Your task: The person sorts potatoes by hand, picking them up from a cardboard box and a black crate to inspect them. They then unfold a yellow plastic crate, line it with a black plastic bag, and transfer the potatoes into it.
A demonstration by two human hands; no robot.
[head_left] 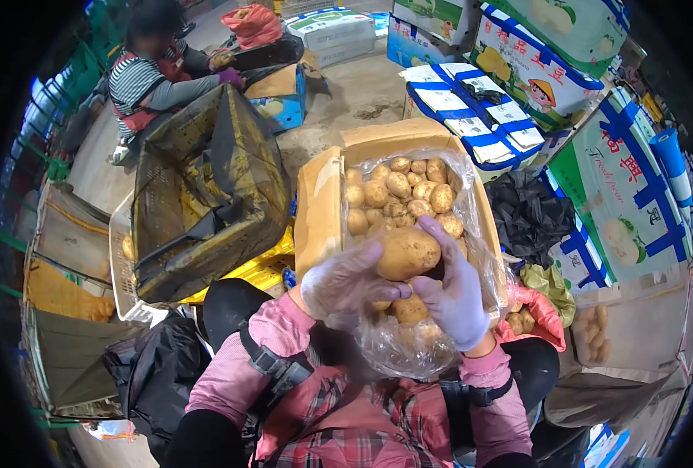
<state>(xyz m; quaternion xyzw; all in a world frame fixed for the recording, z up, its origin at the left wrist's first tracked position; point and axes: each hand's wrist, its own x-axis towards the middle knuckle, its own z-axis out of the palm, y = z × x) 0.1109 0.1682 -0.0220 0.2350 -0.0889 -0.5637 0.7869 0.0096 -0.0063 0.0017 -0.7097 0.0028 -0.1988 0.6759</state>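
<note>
A large potato (pixel 409 253) is held between my two gloved hands, above an open cardboard box (pixel 319 204). My left hand (pixel 345 282) grips its left side, with the thumb and fingers bent around it. From the right, my right hand (pixel 457 292) closes on the same potato, one finger over its top and the thumb below. Inside the box, a clear plastic liner (pixel 409 355) surrounds several potatoes (pixel 399 186) lying in a heap. Part of the box's near side is hidden by my hands and the liner.
A dirty, dark-lined crate (pixel 206 195) tilts at left, beside a yellow crate (pixel 261 269). Taped cartons (pixel 471 109) stack up at right, near a black plastic bag (pixel 527 218) and a red bag (pixel 541 312) with potatoes. Another person (pixel 155 78) sits at upper left by a blue box (pixel 288 109).
</note>
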